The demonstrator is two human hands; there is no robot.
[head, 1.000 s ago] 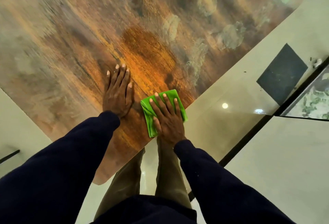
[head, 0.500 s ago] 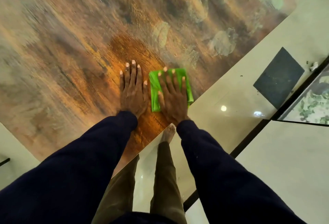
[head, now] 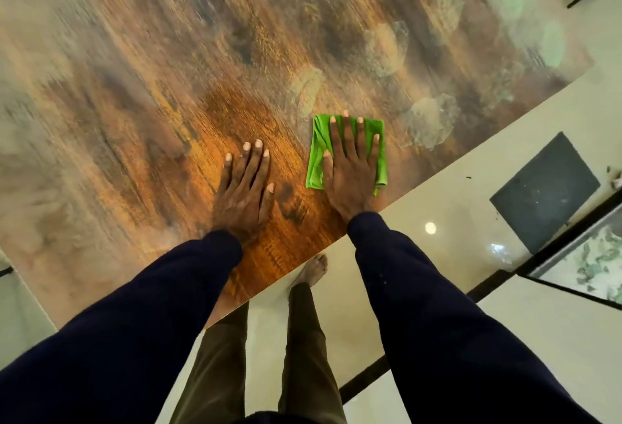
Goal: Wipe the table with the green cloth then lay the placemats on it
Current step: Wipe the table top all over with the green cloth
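Note:
A glossy brown wooden table (head: pixel 141 93) fills the upper left of the view. A folded green cloth (head: pixel 319 150) lies on it near the right edge. My right hand (head: pixel 351 171) presses flat on the cloth with straight, spread fingers. My left hand (head: pixel 244 188) rests flat on the bare wood just left of the cloth, fingers straight. No placemats are in view.
The table's edge runs diagonally from lower left to upper right. Beyond it lies a shiny cream tiled floor (head: pixel 454 194) with a dark square tile (head: pixel 545 191) and black strips. My bare foot (head: pixel 311 268) and legs stand beside the table edge.
My right hand has slid the green cloth farther along the table and to the right, away from my left hand. The left hand stays flat on the wood.

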